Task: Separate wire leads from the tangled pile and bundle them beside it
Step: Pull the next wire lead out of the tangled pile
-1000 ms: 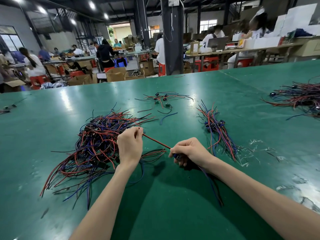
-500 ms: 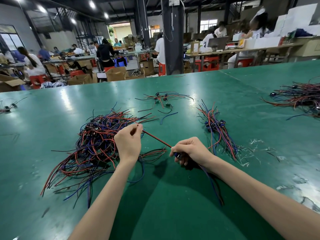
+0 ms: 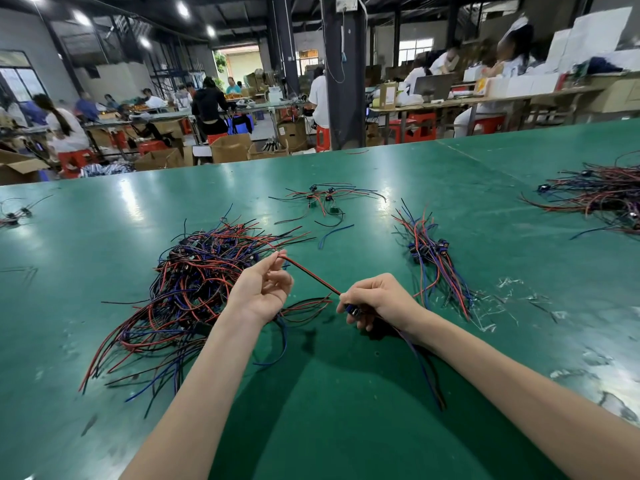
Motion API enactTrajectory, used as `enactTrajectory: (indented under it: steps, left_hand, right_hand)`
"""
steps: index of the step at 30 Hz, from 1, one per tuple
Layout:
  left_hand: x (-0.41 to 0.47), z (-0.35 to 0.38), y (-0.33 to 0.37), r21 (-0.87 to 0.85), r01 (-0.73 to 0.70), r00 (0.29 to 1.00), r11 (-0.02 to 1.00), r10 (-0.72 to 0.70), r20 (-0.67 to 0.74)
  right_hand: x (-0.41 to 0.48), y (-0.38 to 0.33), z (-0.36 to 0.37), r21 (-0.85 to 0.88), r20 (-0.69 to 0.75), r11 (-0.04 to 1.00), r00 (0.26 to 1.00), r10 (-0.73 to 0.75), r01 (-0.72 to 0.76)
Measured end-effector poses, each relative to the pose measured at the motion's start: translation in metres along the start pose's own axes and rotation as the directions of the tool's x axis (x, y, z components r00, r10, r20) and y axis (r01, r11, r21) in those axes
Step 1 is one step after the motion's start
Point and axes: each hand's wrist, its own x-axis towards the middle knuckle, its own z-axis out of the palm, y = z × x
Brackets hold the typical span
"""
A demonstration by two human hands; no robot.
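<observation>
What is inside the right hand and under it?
The right hand holds a small dark plug at the red wire's end; thin wires trail out below the wrist. Under it, only shadow shows on the green table. The fingers hide how many leads it holds.

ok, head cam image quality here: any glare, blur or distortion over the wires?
Head view: ceiling lights leave glare patches on the green table, none on the tangled pile; the wide angle bows the table's far edge; people at the far benches are soft; left hand, right hand and the pinched wire lead read sharp.
</observation>
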Motion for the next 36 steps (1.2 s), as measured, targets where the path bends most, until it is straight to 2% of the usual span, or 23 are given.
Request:
enactTrajectory:
  steps: [7,10,12,14,17,20,25,30,36]
  left_hand:
    - [-0.002,-0.001,0.003,-0.095,0.05,0.999,0.994,-0.05,0.002]
    - [-0.001,-0.002,0.003,-0.054,0.044,0.999,0.998,-0.045,-0.015]
    - [0.001,-0.003,0.003,0.081,-0.029,0.999,0.996,0.032,-0.035]
    - [0.003,-0.005,0.004,0.255,-0.149,0.985,0.955,0.166,-0.047]
    - [0.006,-0.007,0.002,0.481,-0.339,0.916,0.809,0.4,-0.026]
    - [0.007,-0.01,-0.001,0.552,-0.403,0.877,0.73,0.48,0.005]
    - [0.007,-0.008,-0.006,0.535,-0.416,0.876,0.735,0.482,0.018]
    - [0.003,-0.003,-0.008,0.471,-0.383,0.919,0.795,0.378,0.109]
    - [-0.002,-0.001,-0.03,0.607,-0.318,0.947,0.728,0.267,0.177]
  right_hand:
    - [-0.002,-0.002,0.0,-0.009,0.046,1.0,0.999,0.007,-0.007]
    - [-0.002,-0.002,-0.001,-0.021,0.052,1.0,0.998,0.019,-0.018]
    - [-0.003,-0.002,-0.001,-0.028,0.048,0.999,0.998,0.028,-0.026]
    - [-0.003,-0.003,-0.001,-0.024,0.049,0.999,0.998,0.03,-0.029]
    - [-0.003,-0.003,0.0,-0.022,0.054,0.999,0.998,0.028,-0.027]
    - [-0.004,-0.003,0.0,-0.024,0.053,0.999,0.998,0.027,-0.026]
    - [-0.003,-0.002,-0.001,-0.016,0.05,0.999,0.998,0.033,-0.032]
    - [-0.002,-0.002,0.0,0.016,0.045,1.0,0.999,0.027,-0.027]
    - [-0.001,-0.001,0.0,0.067,-0.008,0.998,1.0,0.022,-0.021]
